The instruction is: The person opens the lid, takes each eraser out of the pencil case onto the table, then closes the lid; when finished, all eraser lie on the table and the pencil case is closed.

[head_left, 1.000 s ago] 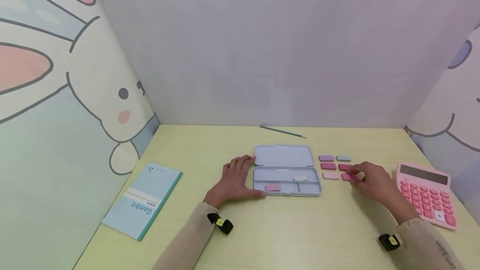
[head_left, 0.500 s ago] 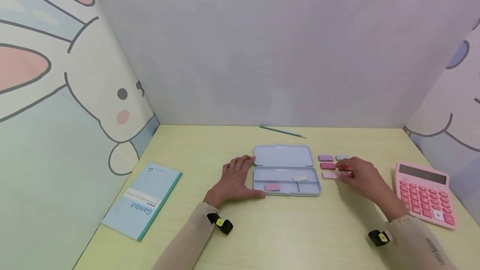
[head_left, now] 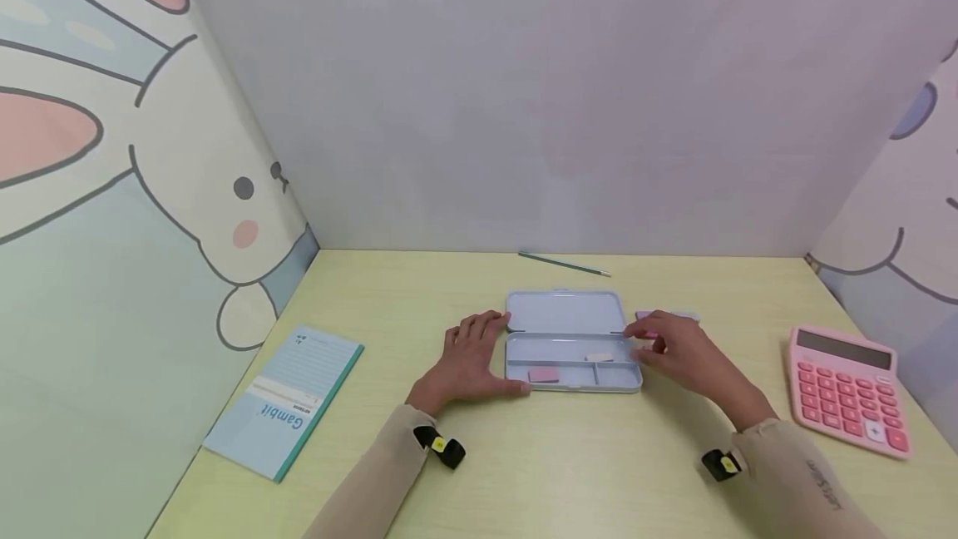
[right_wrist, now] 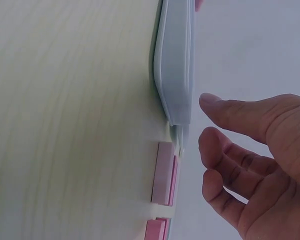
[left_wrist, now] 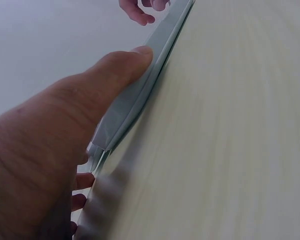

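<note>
A: What fills the frame, biggest first?

B: The pale yellow desk (head_left: pixel 569 456) across the lower half, cartoon wall panels behind it. At lower left lies a blue notebook (head_left: pixel 288 398); at right, a pink calculator (head_left: pixel 849 389). In the centre sits the open pencil case (head_left: pixel 570 343), lid laid flat toward the wall, tray nearer the person. A pencil (head_left: pixel 564 263) lies above it.

A: And the hands?

B: The left hand (head_left: pixel 470 360) rests spread against the case's left end, thumb (left_wrist: pixel 121 67) along its edge, fingers relaxed and holding nothing. The right hand (head_left: pixel 677 350) hovers at the case's right end, fingers loosely apart; I see nothing pinched between them.

A: The smaller pieces?

B: A pink eraser (head_left: pixel 544 374) in the tray's lower left compartment, a whitish one (head_left: pixel 599 357) in the long compartment. More erasers (right_wrist: pixel 165 172) lie on the desk just right of the case, mostly hidden behind the right hand from the head view.

A: How would they handle?

B: I'd judge them light, slightly soft and grippy; pinch one across its short sides. The thin, stiff case looks liable to slide, so bracing its end makes sense.
</note>
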Available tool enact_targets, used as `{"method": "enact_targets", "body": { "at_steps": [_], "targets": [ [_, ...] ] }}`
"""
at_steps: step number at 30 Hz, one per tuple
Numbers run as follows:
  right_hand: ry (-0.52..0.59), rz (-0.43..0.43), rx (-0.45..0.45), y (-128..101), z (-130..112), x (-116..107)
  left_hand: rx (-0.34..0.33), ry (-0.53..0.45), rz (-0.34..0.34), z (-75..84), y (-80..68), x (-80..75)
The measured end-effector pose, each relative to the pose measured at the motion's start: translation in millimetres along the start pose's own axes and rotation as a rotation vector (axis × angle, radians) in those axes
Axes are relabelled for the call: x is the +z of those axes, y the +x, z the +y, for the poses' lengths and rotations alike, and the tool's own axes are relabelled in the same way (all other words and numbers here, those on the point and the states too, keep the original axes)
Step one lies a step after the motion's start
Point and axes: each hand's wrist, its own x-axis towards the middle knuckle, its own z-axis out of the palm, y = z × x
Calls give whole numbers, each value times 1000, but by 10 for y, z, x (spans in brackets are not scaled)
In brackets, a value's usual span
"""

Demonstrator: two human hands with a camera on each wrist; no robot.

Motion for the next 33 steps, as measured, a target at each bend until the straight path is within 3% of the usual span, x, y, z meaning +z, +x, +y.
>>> {"method": "enact_targets", "body": {
  "at_steps": [8, 14, 24, 33],
  "targets": [
    [1, -84, 15, 130, -125, 87, 9, 20, 7, -10, 10, 19],
    [-59, -81, -21, 197, -148, 150, 9, 22, 11, -17, 11, 32],
    [-138, -166, 16, 274, -190, 161, 11, 8, 14, -11, -4, 29],
    [-115, -204, 23, 306, -184, 161, 7, 6, 16, -21, 7, 42]
  ]
}}
